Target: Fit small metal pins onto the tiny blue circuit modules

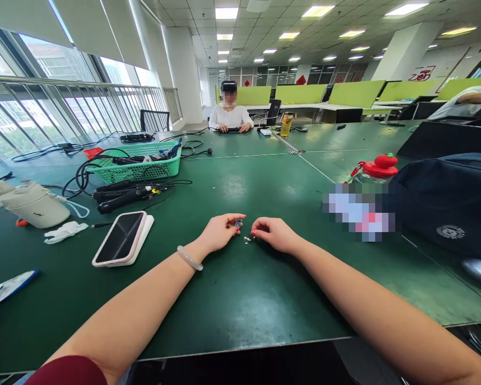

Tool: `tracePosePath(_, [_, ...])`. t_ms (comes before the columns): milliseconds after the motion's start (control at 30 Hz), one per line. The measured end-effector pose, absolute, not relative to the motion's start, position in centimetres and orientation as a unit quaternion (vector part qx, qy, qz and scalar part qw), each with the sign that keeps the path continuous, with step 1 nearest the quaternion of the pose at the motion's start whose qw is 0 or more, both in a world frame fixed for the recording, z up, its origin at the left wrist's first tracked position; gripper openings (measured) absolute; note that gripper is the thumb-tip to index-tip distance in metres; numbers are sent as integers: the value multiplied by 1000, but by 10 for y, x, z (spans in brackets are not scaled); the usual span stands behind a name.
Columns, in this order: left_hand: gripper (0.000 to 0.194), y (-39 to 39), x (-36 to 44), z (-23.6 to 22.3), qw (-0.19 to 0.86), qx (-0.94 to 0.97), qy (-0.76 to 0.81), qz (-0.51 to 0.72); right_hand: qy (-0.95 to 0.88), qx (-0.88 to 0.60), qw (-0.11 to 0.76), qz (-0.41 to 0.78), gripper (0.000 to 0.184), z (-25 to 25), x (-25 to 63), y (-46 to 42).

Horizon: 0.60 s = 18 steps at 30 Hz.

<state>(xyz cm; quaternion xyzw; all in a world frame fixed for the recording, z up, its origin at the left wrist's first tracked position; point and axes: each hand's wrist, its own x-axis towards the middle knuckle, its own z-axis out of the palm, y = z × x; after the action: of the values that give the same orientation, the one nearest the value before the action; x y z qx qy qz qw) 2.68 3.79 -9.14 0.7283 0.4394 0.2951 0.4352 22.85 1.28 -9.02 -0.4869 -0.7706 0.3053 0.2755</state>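
Note:
Both my hands rest on the green table (pixel 240 289), close together near its middle. My left hand (pixel 220 231), with a pale bangle on the wrist, pinches a tiny blue object (pixel 238 223) between thumb and fingertips. My right hand (pixel 273 233) has its fingers curled and pressed together at the tips; what they hold, if anything, is too small to make out. A small silvery metal piece (pixel 247 239) lies on the table between the two hands.
A phone (pixel 120 238) lies on a white pad to the left. Further left are a beige bottle (pixel 32 203), a green basket (pixel 138 163) with cables and black devices. A dark bag (pixel 444 198) and red-lidded bottle (pixel 379 167) sit right. A person sits at the far end.

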Motion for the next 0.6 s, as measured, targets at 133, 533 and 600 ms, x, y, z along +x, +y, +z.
tracePosePath(133, [42,35,29,-91,451,732,428,280,-732,-478,345,341,23,-90,226,13])
tracePosePath(533, [48,31,30,-86,441,746,427,258,-684,-453,364,440,24,-86,221,8])
tracePosePath(600, [48,30,31,-85,436,754,422,253,-682,-446,363,452,24,-87,221,8])
